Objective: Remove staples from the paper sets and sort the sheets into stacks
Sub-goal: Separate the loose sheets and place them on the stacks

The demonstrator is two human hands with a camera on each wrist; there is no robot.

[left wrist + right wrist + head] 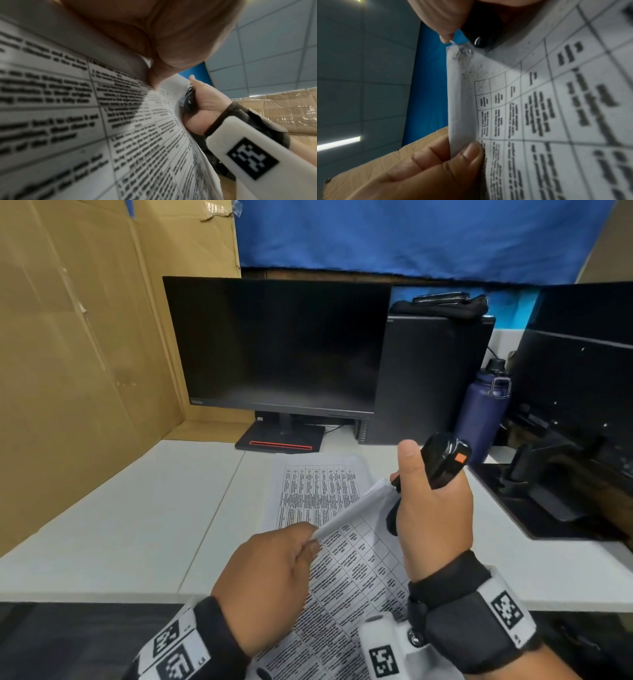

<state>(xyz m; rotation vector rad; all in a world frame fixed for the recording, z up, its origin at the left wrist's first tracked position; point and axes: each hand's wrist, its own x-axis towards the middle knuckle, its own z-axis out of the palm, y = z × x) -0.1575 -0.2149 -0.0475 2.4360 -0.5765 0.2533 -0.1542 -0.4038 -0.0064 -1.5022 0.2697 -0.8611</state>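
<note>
A stapled paper set [356, 570] printed with tables is held up over the white desk [120, 525]. My left hand [313, 542] pinches its upper edge between thumb and fingers; the right wrist view shows that pinch [464, 152]. My right hand [421, 491] grips a black staple remover [445, 460] with an orange mark. The tool's tip sits at the set's top corner [462, 52], where the paper is torn and crumpled. The staple itself is too small to make out. Another printed sheet [308, 484] lies flat on the desk behind.
A dark monitor [277, 344] stands at the back, with a black computer tower [428, 378] and a blue bottle [483, 412] to its right. Cardboard [68, 371] walls off the left. A second monitor [582, 364] and a black stand [548, 494] fill the right.
</note>
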